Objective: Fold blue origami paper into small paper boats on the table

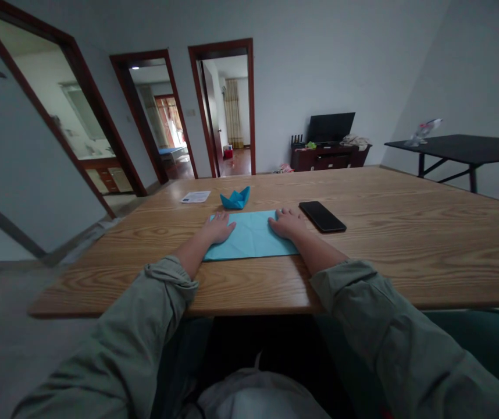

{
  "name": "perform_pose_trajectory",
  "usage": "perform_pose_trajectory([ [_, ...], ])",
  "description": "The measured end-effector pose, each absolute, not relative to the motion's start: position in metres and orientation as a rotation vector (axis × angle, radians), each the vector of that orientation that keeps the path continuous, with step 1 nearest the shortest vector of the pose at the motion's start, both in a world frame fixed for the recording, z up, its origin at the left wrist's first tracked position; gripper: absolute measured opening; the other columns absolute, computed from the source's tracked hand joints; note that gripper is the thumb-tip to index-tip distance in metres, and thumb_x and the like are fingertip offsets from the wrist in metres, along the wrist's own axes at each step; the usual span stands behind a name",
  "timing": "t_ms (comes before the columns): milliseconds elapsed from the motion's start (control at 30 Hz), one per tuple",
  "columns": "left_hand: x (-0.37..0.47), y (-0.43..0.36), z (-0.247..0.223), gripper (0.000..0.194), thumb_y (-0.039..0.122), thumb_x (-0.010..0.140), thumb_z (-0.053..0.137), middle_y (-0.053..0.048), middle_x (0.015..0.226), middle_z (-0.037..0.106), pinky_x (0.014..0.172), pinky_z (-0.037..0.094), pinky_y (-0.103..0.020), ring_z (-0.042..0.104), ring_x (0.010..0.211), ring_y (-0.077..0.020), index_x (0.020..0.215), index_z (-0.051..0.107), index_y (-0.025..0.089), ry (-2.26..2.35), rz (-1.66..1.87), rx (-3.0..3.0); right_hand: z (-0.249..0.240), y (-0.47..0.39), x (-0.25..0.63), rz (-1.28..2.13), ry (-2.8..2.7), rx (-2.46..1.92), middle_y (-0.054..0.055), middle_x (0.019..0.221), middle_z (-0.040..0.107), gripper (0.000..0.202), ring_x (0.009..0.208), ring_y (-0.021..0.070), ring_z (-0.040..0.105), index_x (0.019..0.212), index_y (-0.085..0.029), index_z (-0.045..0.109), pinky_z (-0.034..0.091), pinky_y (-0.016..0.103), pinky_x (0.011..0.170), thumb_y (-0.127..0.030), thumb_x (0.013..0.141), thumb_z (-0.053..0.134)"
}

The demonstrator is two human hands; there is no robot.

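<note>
A light blue sheet of paper [253, 235] with creases lies flat near the front edge of the wooden table. My left hand [221, 227] rests on its upper left part, fingers flat and thumb spread to the right. On the upper right part lies my right hand [287, 223], palm down, with its fingers apart and its thumb pointing left. Neither hand grips anything. Just beyond the sheet stands a darker blue folded paper boat [235, 199], touched by neither hand.
The wooden table [406, 244] carries a black phone [322, 216] right of my right hand and a white printed card [196, 197] at the back left. Farther off are a black table [471, 149] and a television [330, 127] on a dark cabinet.
</note>
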State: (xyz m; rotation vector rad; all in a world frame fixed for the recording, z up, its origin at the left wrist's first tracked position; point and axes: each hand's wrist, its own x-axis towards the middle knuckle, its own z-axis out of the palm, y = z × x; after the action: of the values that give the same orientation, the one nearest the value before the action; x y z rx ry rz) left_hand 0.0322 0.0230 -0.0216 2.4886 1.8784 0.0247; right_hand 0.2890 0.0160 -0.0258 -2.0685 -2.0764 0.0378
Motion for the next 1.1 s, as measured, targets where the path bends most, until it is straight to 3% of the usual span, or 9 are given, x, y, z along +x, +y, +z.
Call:
perform_pose_trajectory([
  [167, 0.036, 0.022, -0.023, 0.068, 0.051, 0.094, 0.014, -0.019, 0.152, 0.02, 0.11, 0.013, -0.057, 0.018, 0.141, -0.0329, 0.145, 0.027, 0.008, 1.881, 0.031, 2.588, -0.016, 0.003, 0.282, -0.057, -2.103, -2.078, 0.017, 0.147, 0.034, 0.062, 0.135, 0.0374, 0.023, 0.138, -0.014, 0.043, 0.01, 0.06, 0.106, -0.05, 0.09, 0.029],
  [300, 0.04, 0.027, -0.026, 0.067, 0.05, 0.094, 0.017, -0.019, 0.151, 0.024, 0.111, 0.014, -0.054, 0.021, 0.14, -0.0305, 0.144, 0.029, 0.008, 1.912, 0.039, 2.585, -0.009, -0.015, 0.253, -0.276, -2.236, -1.803, 0.015, 0.15, 0.029, 0.057, 0.138, 0.0344, 0.019, 0.14, -0.014, 0.039, 0.003, 0.057, 0.109, -0.045, 0.092, 0.03],
  [467, 0.04, 0.035, -0.031, 0.069, 0.051, 0.093, 0.02, -0.021, 0.151, 0.023, 0.112, 0.021, -0.045, 0.023, 0.14, -0.0296, 0.145, 0.027, 0.005, 1.873, 0.101, 2.551, -0.016, -0.024, 0.217, -0.033, -2.539, -1.515, 0.014, 0.149, 0.032, 0.059, 0.136, 0.0319, 0.028, 0.141, -0.018, 0.038, 0.021, 0.052, 0.107, -0.05, 0.094, 0.023],
  [533, 0.038, 0.037, -0.031, 0.071, 0.052, 0.092, 0.021, -0.021, 0.151, 0.021, 0.112, 0.02, -0.044, 0.021, 0.14, -0.0304, 0.145, 0.026, 0.005, 1.854, 0.11, 2.537, -0.02, -0.021, 0.215, 0.03, -2.572, -1.489, 0.013, 0.15, 0.031, 0.06, 0.136, 0.0321, 0.028, 0.142, -0.019, 0.037, 0.022, 0.052, 0.107, -0.052, 0.094, 0.023],
  [800, 0.047, 0.041, -0.028, 0.08, 0.064, 0.088, 0.02, -0.02, 0.154, 0.012, 0.112, 0.015, -0.049, 0.013, 0.141, -0.035, 0.148, 0.022, 0.012, 1.995, 0.073, 2.309, -0.026, 0.007, 0.261, 0.087, -2.229, -1.944, 0.014, 0.152, 0.025, 0.072, 0.138, 0.0353, 0.02, 0.145, -0.018, 0.031, 0.012, 0.059, 0.107, -0.063, 0.089, 0.021],
  [1100, 0.055, 0.03, -0.02, 0.078, 0.061, 0.088, 0.022, -0.023, 0.151, 0.022, 0.11, 0.018, -0.053, 0.02, 0.14, -0.0361, 0.146, 0.028, 0.009, 2.012, 0.088, 2.336, -0.027, 0.01, 0.265, 0.073, -2.125, -2.051, 0.015, 0.152, 0.025, 0.077, 0.139, 0.0344, 0.018, 0.146, -0.016, 0.029, 0.01, 0.056, 0.108, -0.064, 0.088, 0.022],
])
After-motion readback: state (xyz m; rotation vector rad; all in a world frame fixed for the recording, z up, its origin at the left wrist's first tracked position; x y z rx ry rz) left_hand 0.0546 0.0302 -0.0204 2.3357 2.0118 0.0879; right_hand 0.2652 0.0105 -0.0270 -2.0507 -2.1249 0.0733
